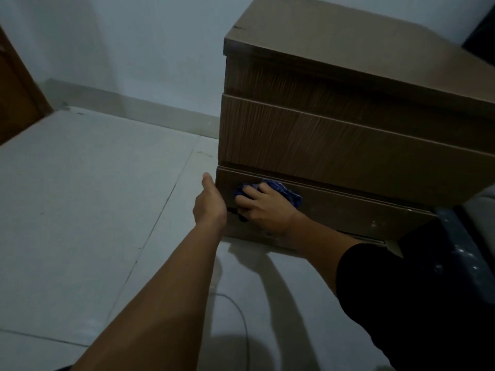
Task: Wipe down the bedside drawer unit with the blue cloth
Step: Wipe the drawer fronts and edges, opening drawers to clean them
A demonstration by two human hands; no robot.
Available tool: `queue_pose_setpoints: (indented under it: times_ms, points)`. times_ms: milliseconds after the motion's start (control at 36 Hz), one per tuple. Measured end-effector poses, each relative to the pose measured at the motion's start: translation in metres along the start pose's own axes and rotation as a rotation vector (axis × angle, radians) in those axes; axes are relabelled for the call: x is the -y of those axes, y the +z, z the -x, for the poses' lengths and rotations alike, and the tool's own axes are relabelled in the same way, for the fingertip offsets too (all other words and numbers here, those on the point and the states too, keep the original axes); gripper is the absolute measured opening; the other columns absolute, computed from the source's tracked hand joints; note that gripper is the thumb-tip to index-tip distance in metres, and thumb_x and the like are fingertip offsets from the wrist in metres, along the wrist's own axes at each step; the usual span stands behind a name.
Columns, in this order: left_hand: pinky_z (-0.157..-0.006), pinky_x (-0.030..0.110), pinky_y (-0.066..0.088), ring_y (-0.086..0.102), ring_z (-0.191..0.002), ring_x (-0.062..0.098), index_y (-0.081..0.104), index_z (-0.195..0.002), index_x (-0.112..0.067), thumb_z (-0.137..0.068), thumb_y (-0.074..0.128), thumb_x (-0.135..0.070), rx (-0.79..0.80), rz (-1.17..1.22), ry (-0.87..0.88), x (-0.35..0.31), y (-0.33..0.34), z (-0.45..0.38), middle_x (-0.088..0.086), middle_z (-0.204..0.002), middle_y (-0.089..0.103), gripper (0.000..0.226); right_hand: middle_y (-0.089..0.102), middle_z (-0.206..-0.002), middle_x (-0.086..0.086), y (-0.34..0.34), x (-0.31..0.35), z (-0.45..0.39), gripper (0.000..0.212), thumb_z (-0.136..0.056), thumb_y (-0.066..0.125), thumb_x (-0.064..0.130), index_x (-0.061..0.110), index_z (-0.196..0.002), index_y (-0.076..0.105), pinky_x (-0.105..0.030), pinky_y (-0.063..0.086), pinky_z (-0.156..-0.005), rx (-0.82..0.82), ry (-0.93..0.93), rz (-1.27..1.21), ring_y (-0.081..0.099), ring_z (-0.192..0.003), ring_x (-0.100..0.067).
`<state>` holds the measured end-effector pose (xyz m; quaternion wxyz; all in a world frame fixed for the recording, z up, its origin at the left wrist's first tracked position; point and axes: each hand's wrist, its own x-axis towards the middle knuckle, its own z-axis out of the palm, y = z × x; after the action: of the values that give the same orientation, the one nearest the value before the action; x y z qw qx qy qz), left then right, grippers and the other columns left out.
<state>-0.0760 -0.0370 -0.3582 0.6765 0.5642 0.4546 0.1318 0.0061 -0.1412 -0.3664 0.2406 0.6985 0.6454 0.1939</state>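
The pale grey tiled floor [80, 210] fills the lower left part of the view, and the brown wooden bedside drawer unit [334, 135] stands on it against the light wall [120, 44]. The unit has a flat top and three drawer fronts, one above the other. To the left of the unit, at the edge of the view, there is a part of a brown wooden door [16, 97]. On the floor in front of the unit lies a thin pale cable [238, 311]. The right hand [263, 207], coming out of a black sleeve [401, 298], is on the lowest drawer front, near the left end of the unit. Its fingers are spread over the crumpled blue cloth [284, 192] and press it flat against the wood. The left hand [210, 203] is bare to the arm and curls around the lower left front corner of the unit, thumb pointing up along the edge; its fingers are hidden behind the corner.
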Motion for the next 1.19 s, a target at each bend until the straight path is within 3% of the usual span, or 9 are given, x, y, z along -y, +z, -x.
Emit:
queue_pose_setpoints:
  times_ms: [111,278,500,611,778,889,972,1056,1194]
  points:
    - [-0.102,0.039,0.040,0.055,-0.114,0.028,0.057,-0.127,-0.014,-0.096,0.016,-0.058,-0.012,-0.067,-0.028,0.006,0.010,0.004,0.013,-0.129,0.060,0.068,0.065,-0.106,-0.001,0.003,-0.007,0.017,0.040,-0.050,0.087,0.032,0.027,-0.088,0.076,-0.037,0.028,-0.075,0.003,-0.001,-0.038,0.038,-0.100,-0.027]
    - [-0.114,0.046,0.030,0.043,-0.132,0.030,0.041,-0.142,-0.016,-0.095,0.020,-0.059,0.045,-0.162,-0.035,0.009,0.036,0.020,0.012,-0.144,0.047,0.067,0.061,-0.109,-0.003,0.010,-0.021,0.056,0.046,-0.046,0.090,0.026,0.025,-0.089,0.076,-0.037,0.028,-0.075,0.038,0.046,-0.075,0.040,-0.102,-0.028]
    - [-0.115,0.048,0.026,0.038,-0.136,0.033,0.028,-0.148,-0.015,-0.097,0.025,-0.056,0.090,-0.204,0.005,0.021,0.054,0.029,0.014,-0.148,0.040,0.065,0.046,-0.112,-0.003,0.020,-0.041,0.126,0.035,-0.059,0.084,0.023,0.026,-0.092,0.074,-0.038,0.028,-0.074,0.006,0.129,-0.097,0.039,-0.098,-0.028]
    - [-0.114,0.052,0.028,0.041,-0.132,0.034,0.030,-0.147,-0.019,-0.095,0.028,-0.058,0.105,-0.175,0.048,0.029,0.055,0.024,0.013,-0.145,0.044,0.066,0.063,-0.107,-0.002,0.021,-0.051,0.163,0.042,-0.051,0.087,0.025,0.029,-0.090,0.075,-0.039,0.030,-0.075,0.140,0.201,-0.085,0.040,-0.098,-0.027]
    - [-0.114,0.053,0.027,0.040,-0.133,0.032,0.036,-0.144,-0.021,-0.090,0.037,-0.059,0.107,-0.093,0.035,0.031,0.057,0.025,0.009,-0.144,0.044,0.066,0.050,-0.111,-0.003,0.029,-0.060,0.211,0.044,-0.046,0.089,0.025,0.031,-0.088,0.076,-0.040,0.042,-0.072,0.205,0.302,-0.057,0.041,-0.097,-0.028]
    - [-0.114,0.053,0.025,0.037,-0.135,0.032,0.036,-0.145,-0.023,-0.079,0.039,-0.067,0.097,-0.064,0.006,0.030,0.057,0.027,0.009,-0.146,0.043,0.080,0.064,-0.105,-0.003,0.026,-0.066,0.235,0.044,-0.042,0.091,0.026,0.031,-0.084,0.077,-0.039,0.048,-0.067,0.295,0.359,-0.058,0.040,-0.095,-0.027]
    - [-0.113,0.054,0.026,0.037,-0.135,0.031,0.037,-0.144,-0.025,-0.065,0.041,-0.075,0.095,-0.048,-0.015,0.032,0.058,0.025,0.008,-0.145,0.044,0.093,0.059,-0.118,-0.005,0.017,-0.067,0.242,0.038,-0.061,0.083,0.026,0.032,-0.097,0.075,-0.042,0.046,-0.077,0.390,0.400,-0.059,0.041,-0.106,-0.028]
    - [-0.114,0.054,0.023,0.032,-0.140,0.029,0.033,-0.145,-0.030,-0.054,0.040,-0.084,0.103,-0.052,-0.019,0.039,0.055,0.014,0.005,-0.149,0.040,0.106,0.033,-0.142,-0.005,0.017,-0.062,0.244,0.038,-0.091,0.054,0.023,0.028,-0.129,0.055,-0.043,0.031,-0.098,0.436,0.404,-0.086,0.030,-0.127,-0.030]
    - [-0.115,0.051,0.025,0.037,-0.137,0.029,0.038,-0.144,-0.028,-0.070,0.033,-0.077,0.078,-0.048,-0.008,0.031,0.051,0.023,0.005,-0.148,0.044,0.089,0.050,-0.128,-0.006,-0.001,-0.049,0.230,0.044,-0.077,0.071,0.025,0.029,-0.120,0.064,-0.042,0.042,-0.086,0.361,0.424,-0.128,0.045,-0.115,-0.030]
